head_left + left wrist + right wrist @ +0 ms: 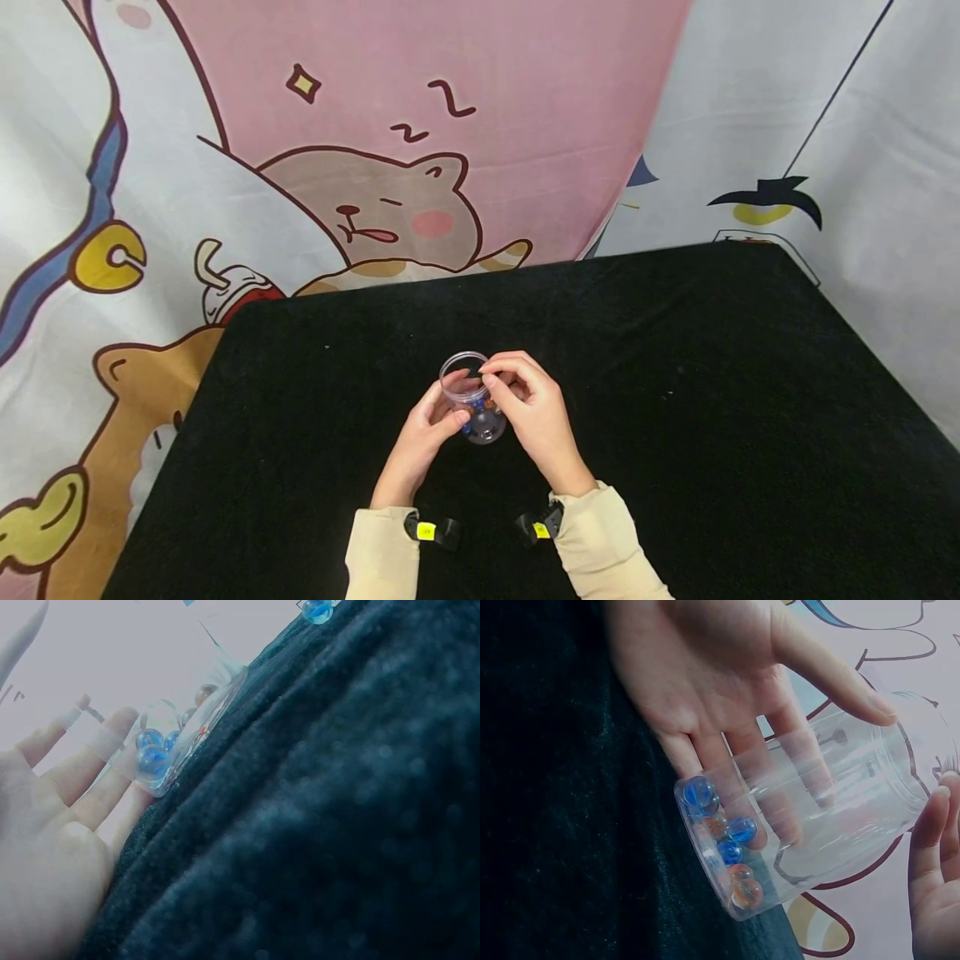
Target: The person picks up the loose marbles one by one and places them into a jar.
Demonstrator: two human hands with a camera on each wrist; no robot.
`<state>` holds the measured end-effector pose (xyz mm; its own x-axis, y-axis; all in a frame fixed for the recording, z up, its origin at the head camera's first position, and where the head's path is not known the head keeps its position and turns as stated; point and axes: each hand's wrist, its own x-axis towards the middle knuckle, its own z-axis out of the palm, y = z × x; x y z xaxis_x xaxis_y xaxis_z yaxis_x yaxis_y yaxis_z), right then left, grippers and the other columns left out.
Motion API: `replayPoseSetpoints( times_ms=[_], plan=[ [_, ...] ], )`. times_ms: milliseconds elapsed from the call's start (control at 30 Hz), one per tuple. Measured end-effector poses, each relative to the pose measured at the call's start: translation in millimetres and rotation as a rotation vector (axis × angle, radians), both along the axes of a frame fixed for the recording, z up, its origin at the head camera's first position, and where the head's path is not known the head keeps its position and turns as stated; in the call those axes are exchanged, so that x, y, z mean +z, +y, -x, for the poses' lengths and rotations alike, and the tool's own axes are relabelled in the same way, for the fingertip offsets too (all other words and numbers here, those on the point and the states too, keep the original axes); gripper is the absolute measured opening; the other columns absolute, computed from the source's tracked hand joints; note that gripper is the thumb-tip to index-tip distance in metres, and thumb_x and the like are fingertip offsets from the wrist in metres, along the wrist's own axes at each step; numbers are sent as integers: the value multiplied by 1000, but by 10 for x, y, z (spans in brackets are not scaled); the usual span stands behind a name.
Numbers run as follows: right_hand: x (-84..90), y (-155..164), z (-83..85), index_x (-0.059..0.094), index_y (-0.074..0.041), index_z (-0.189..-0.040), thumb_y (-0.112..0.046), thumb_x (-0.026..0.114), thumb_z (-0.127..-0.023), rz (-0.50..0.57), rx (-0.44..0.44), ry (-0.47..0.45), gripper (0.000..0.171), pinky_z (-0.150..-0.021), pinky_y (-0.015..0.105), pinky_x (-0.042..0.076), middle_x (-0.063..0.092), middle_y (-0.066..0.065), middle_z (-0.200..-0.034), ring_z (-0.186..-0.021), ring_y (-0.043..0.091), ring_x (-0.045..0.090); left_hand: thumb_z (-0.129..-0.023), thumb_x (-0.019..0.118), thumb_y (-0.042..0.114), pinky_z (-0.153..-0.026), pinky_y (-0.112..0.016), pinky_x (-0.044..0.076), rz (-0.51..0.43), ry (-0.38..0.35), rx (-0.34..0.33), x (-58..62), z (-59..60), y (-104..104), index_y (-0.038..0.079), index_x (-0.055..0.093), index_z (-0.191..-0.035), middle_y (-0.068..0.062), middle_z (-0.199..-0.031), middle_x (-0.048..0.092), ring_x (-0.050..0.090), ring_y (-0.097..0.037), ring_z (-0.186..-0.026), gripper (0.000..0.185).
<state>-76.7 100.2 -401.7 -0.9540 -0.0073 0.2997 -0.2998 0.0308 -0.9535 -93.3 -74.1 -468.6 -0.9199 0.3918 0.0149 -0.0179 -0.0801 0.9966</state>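
A clear plastic cup (472, 398) sits at the middle of the black cloth table (675, 375), held between both hands. Several blue and orange marbles (724, 840) lie in its bottom. My right hand (497, 382) holds the cup from the right, fingers behind its wall and thumb (832, 679) across it near the rim. My left hand (447, 406) holds the cup's left side, its fingers (105, 746) lying against the wall by the blue marbles (152, 759). In the right wrist view the cup (832, 810) leans, base edge on the cloth.
A cartoon-printed curtain (360, 150) hangs behind the table. Black cloth stretches bare to the left, right and far side of the hands. In the left wrist view, a small blue ball (319, 609) shows at the far edge of the cloth.
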Motion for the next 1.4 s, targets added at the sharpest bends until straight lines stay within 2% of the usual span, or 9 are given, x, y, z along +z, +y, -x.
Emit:
replayPoseSetpoints(
  times_ms=[167,333,433,600,733,933,1067,1300,1400],
  plan=[
    [-34,13,15,61,-1,-96,-6,57,-86,62,20,-20,12,-60,27,47,57,6,-98,-74,29,53,-90,50,8,-97,-45,33,5,7,1,25,-16,-1,10,36,-134,-10,-130,46,44,-21,-119,46],
    [-64,33,26,60,-1,-98,-7,55,-87,115,36,-63,13,-60,38,48,59,7,-95,-72,44,50,-89,52,12,-97,-44,34,0,11,4,-69,8,-14,14,38,-134,-10,-131,45,44,-21,-119,47],
    [-85,43,33,60,-2,-99,-9,55,-88,124,39,-79,14,-61,41,48,59,7,-95,-71,42,51,-89,53,16,-97,-44,34,1,20,6,-127,23,-20,17,38,-134,-10,-131,45,44,-21,-119,47],
    [-137,55,54,59,-2,-100,-10,54,-89,163,52,-92,15,-60,30,49,61,10,-95,-69,40,51,-89,54,17,-97,-44,33,9,12,8,-138,25,-22,18,39,-133,-8,-131,45,43,-20,-120,47],
    [-215,72,84,60,-5,-100,-12,54,-89,201,65,-106,14,-60,27,48,61,10,-95,-70,41,50,-89,52,13,-97,-44,34,18,-3,7,-72,3,-16,18,38,-134,-8,-131,45,43,-20,-119,47],
    [-367,87,139,60,-9,-101,-18,55,-89,225,72,-106,16,-60,33,49,62,10,-96,-69,33,52,-90,49,9,-97,-45,33,34,-1,3,72,-38,14,12,37,-134,-13,-132,44,43,-21,-119,46],
    [-408,96,156,60,-9,-101,-18,55,-89,246,73,-82,16,-59,35,48,62,11,-95,-67,30,52,-91,49,10,-97,-45,33,42,-7,6,98,-38,28,12,37,-134,-12,-131,44,44,-21,-119,46],
    [-404,110,159,60,-8,-101,-16,54,-89,284,75,-67,16,-57,28,48,62,13,-94,-66,25,52,-90,52,12,-97,-44,33,25,-11,8,-28,8,16,16,38,-134,-8,-130,46,44,-20,-119,46],
    [-392,116,156,60,-8,-101,-16,54,-89,293,80,-71,16,-58,28,48,62,13,-95,-66,28,51,-89,54,17,-97,-44,33,23,-8,11,-94,28,6,17,39,-134,-6,-130,46,44,-20,-119,47]
  ],
)
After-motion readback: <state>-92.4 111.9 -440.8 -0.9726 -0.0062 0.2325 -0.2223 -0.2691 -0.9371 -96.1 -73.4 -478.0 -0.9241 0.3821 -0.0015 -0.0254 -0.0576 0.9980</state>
